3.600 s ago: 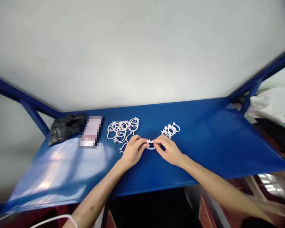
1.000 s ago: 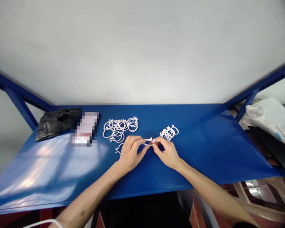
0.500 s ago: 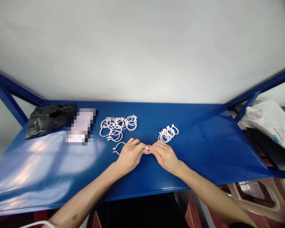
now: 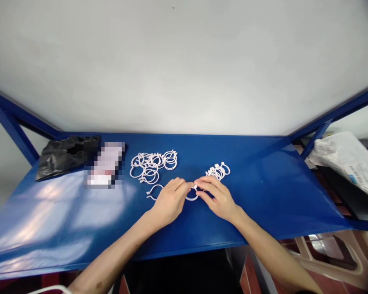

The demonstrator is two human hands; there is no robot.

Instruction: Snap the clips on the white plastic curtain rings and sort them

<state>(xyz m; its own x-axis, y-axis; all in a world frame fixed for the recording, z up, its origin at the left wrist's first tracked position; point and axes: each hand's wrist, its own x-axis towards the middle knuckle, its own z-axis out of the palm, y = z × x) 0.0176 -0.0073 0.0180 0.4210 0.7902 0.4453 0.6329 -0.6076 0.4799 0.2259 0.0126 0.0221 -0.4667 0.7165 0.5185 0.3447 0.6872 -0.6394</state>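
Between my hands is a white plastic curtain ring, its lower curve and small clasp showing. My left hand pinches it from the left, the fingers covering that side of the ring. From the right, the thumb and fingertips of my right hand close around the clasp. Just left of my left hand lies a single open ring, partly hidden by the hand. Beyond it is a loose pile of white rings. A smaller row of rings lies past my right hand.
The blue table meets a pale wall at the back. A black plastic bag and a pixelated, flat pinkish item lie on the left. Off the right edge are a clear plastic bag and a beige plastic stool or chair.
My hands were pressed together at the ring. Now my right hand has shifted slightly right and its fingers have spread a little, so more of the ring shows. The view has moved slightly.
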